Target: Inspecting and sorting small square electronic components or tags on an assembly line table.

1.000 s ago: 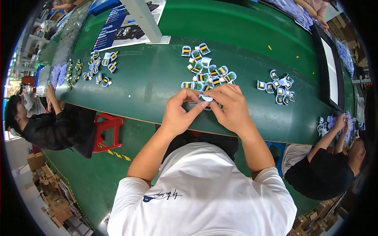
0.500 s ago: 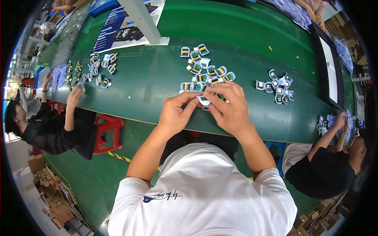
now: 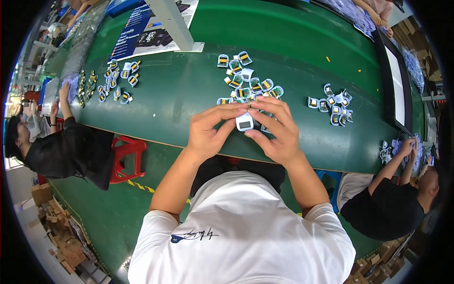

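Between my two hands, near the table's front edge, is a small white device casing [image 3: 245, 121] with a dark rectangular window facing up. My left hand [image 3: 208, 128] has its fingers closed along the casing's far edge and left side. On the other side, my right hand [image 3: 280, 127] grips the far edge with its fingers, the thumb by the casing's right side. Just beyond my fingers lies a cluster of open casings [image 3: 255, 85] with green boards and yellow-and-black parts. My hands cover some of these.
A second group of casings [image 3: 335, 110] lies to the right, another [image 3: 111, 80] to the left. A grey metal post [image 3: 175, 26] stands on the green table [image 3: 189, 85] beside a printed poster [image 3: 130, 35]. A black-framed panel [image 3: 395, 80] is at right. Co-workers sit on both sides.
The white casing has turned so its dark window shows more fully, and my fingers have shifted to its far edge. The left co-worker's hand has moved farther along the table.
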Action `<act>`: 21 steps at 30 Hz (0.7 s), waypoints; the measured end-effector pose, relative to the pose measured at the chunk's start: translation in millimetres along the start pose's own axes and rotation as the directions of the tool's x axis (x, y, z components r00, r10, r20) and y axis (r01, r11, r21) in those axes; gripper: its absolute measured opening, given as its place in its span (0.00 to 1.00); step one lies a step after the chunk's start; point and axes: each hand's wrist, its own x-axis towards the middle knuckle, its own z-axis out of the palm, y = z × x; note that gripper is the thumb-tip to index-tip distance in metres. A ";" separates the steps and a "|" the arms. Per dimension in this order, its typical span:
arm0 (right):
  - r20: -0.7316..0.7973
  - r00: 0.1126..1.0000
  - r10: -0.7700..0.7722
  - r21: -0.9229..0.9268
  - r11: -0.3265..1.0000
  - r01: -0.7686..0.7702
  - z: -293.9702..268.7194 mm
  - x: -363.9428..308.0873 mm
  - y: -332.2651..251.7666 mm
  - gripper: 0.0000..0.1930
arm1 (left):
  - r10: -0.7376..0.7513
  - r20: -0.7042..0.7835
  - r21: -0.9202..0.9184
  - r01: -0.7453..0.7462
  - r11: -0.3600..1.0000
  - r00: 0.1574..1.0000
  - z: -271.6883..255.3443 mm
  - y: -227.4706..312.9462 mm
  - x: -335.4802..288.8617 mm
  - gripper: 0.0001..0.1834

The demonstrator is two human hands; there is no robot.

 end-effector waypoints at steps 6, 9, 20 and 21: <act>-0.013 1.000 0.016 0.005 1.000 -0.016 1.2 -2.4 4.1 0.26 | -0.052 0.000 -0.040 0.052 0.998 0.999 2.4 -1.1 1.0 0.16; -0.020 1.000 0.023 0.021 1.000 -0.023 2.0 -4.0 6.5 0.25 | -0.044 0.000 -0.037 0.044 0.998 0.999 3.3 -1.0 2.1 0.16; -0.016 0.997 0.077 0.084 0.994 -0.075 4.2 -6.7 8.9 0.23 | -0.050 0.011 0.019 0.050 0.999 0.999 3.2 1.9 3.1 0.15; -0.018 0.997 0.078 0.089 0.993 -0.076 4.4 -6.6 9.0 0.23 | -0.045 0.011 0.027 0.045 0.999 0.999 3.3 2.5 3.3 0.15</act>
